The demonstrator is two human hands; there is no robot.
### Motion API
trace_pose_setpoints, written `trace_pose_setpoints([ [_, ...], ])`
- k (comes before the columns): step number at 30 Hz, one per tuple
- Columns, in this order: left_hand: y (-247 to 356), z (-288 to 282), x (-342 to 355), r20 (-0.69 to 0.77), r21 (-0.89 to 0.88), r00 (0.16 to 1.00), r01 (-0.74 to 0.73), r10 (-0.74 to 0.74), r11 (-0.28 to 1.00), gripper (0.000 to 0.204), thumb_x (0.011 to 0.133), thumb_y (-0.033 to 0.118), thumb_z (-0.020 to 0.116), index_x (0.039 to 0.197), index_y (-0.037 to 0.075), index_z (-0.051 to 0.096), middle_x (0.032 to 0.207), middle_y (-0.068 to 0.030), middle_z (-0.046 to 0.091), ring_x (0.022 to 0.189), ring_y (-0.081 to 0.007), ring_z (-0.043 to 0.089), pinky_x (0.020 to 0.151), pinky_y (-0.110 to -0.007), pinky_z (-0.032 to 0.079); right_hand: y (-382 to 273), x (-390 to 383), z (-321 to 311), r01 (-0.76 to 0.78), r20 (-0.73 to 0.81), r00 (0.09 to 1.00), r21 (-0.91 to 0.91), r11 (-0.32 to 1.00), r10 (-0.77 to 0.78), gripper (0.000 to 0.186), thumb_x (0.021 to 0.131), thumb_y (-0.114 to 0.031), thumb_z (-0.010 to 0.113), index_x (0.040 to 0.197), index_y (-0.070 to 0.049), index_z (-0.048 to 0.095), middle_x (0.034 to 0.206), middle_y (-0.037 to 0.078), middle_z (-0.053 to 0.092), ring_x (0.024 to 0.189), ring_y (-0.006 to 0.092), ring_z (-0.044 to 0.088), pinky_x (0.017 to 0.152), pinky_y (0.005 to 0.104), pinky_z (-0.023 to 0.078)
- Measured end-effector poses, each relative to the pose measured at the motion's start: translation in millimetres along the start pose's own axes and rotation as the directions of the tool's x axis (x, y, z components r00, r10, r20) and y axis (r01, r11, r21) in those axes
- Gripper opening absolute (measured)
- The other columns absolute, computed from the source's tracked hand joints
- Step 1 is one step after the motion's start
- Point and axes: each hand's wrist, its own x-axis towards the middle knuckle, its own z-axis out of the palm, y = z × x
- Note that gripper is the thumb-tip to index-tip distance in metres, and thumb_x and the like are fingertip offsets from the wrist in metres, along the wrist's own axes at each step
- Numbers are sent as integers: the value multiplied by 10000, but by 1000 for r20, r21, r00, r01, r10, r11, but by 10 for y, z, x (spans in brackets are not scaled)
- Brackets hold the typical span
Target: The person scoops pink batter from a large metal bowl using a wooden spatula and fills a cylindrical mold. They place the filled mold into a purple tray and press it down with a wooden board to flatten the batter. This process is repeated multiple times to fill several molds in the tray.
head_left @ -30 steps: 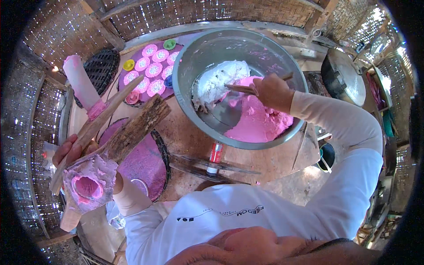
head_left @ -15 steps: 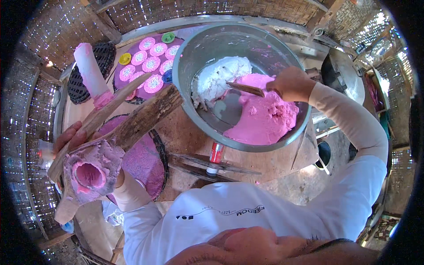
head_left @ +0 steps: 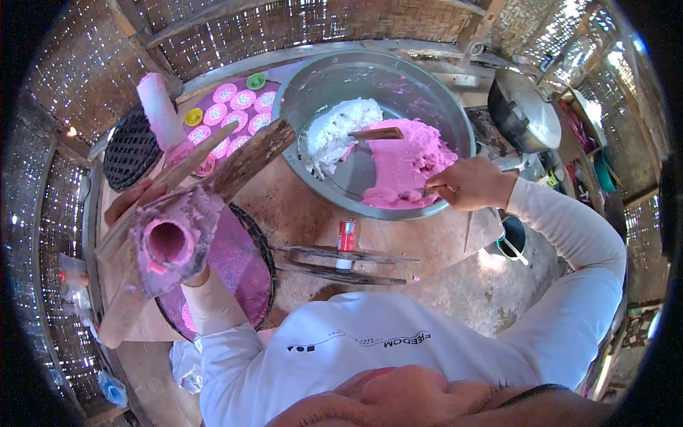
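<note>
My left hand (head_left: pixel 128 201) grips a rough wooden press (head_left: pixel 238 160) of two long pieces, fitted with a pink-smeared tube (head_left: pixel 170 242) whose round opening faces up. A pale pink cylinder (head_left: pixel 158 110) rises beyond it. My right hand (head_left: pixel 466 183) is closed at the near right edge of pink dough (head_left: pixel 402 160) in a large grey basin (head_left: pixel 299 85); whatever its fingers pinch is too small to make out. White dough (head_left: pixel 338 128) lies beside the pink, and a flat wooden stick (head_left: pixel 377 134) rests across the top, apart from my hand.
Patterned pink rounds (head_left: pixel 238 99) and small coloured moulds (head_left: pixel 193 117) sit behind the press, beside a black woven tray (head_left: pixel 126 146). A pink round tray (head_left: pixel 249 277), red-and-white canister (head_left: pixel 347 238) and sticks (head_left: pixel 370 277) occupy the table. A lidded pot (head_left: pixel 526 114) stands back right.
My right hand has left the flat stick on the dough and moved down toward the basin's near rim. My left hand and the press have shifted slightly up and right.
</note>
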Motion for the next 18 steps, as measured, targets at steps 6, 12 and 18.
trace_pose_setpoints([
  [6, -32, 155, -134, -28, -463, 934, 304, -356, 833, 304, 756, 252, 666, 944, 37, 564, 965, -106, 557, 891, -215, 562, 769, -334, 484, 21, -396, 178, 41, -170, 985, 344, 938, 19, 301, 849, -194, 515, 1115, -82, 600, 954, 143, 646, 857, 267, 626, 767, 351, 480],
  [12, -83, 16, -8, 468, -522, 857, 464, -214, 715, 255, 739, 254, 670, 912, 84, 592, 969, -84, 549, 838, -177, 551, 728, -306, 459, -711, -886, -377, 169, -271, 961, 735, 657, 57, 263, 860, -67, 527, 1108, -5, 592, 723, 48, 597, 622, 69, 498, 568, 238, 419],
  [18, 22, 163, -284, 592, -218, 746, 511, -304, 831, 258, 639, 310, 730, 801, 132, 636, 967, -88, 561, 807, -199, 540, 693, -354, 400, -1150, -635, -342, 387, -380, 911, 654, 650, -160, 275, 886, -193, 522, 1093, -30, 602, 705, 13, 610, 575, 104, 526, 522, 269, 415],
])
